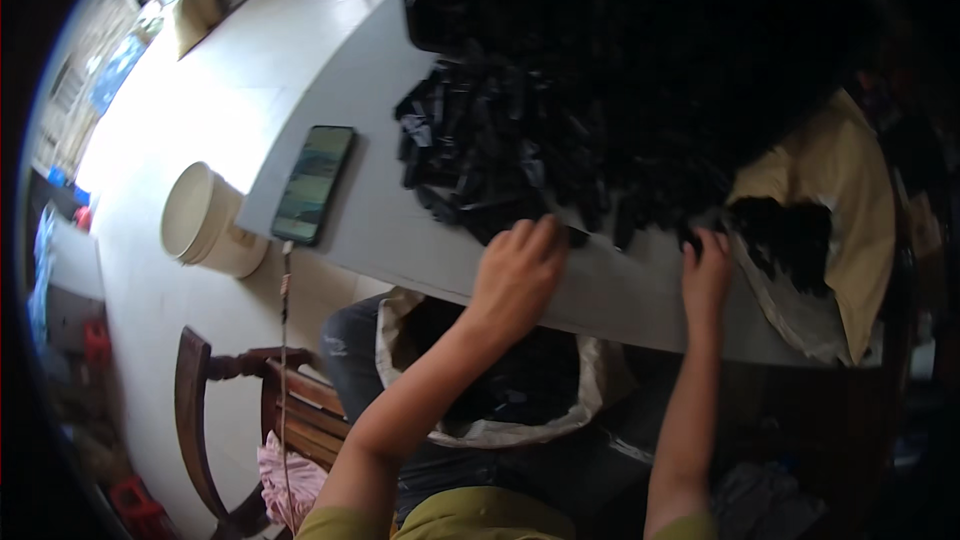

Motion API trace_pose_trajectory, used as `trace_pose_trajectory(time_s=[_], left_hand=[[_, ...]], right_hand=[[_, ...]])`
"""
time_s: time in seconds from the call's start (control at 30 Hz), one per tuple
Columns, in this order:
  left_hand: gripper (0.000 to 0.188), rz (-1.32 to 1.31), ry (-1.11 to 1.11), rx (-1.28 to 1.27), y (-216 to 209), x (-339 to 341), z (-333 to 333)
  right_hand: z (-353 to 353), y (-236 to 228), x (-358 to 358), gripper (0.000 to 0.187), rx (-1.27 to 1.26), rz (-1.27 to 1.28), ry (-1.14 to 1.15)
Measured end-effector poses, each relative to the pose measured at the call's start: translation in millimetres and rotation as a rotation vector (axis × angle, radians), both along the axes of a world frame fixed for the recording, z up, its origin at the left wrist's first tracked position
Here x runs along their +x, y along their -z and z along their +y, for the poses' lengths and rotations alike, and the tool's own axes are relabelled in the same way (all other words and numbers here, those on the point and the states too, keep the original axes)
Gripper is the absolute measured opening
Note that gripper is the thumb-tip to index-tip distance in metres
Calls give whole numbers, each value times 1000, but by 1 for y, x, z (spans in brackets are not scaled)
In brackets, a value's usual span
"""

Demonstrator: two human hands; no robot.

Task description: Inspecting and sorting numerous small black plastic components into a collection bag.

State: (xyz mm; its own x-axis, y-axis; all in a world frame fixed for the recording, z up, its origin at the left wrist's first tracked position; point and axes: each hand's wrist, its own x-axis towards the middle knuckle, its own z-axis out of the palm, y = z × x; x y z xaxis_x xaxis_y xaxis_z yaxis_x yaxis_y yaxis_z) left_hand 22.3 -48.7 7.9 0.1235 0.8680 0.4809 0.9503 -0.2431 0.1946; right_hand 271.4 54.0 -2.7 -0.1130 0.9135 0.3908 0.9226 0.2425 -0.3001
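Black pieces (490,160) are meeting the bent fingers of both hands over the table (385,215); whether the left hand (520,268) or the right hand (707,258) is closing on any, I cannot tell. The pieces are lying heaped across the table's middle. Toward the table's right end, a tan sack (868,210) is gaping, dark matter (785,240) showing in its mouth. Below the table's near edge, a pale sack (500,434) is standing open, holding dim, dark contents (510,380). Left of the table, a whitish bucket (240,250) is showing its pale inside
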Motion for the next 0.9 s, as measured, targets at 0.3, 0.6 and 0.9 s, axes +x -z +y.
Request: trace_pose_trajectory(time_s=[0.3, 0.6, 0.9], left_hand=[[36, 0, 48, 53, 8, 3, -17], [34, -297, 102, -133, 2, 1, -44], [26, -752, 196, -238, 5, -15, -43]], right_hand=[[-8, 17, 8, 23, -51, 239, -145], [-37, 0, -1, 41, -418, 1627, -84], [-82, -11, -51, 32, -716, 993, -184]])
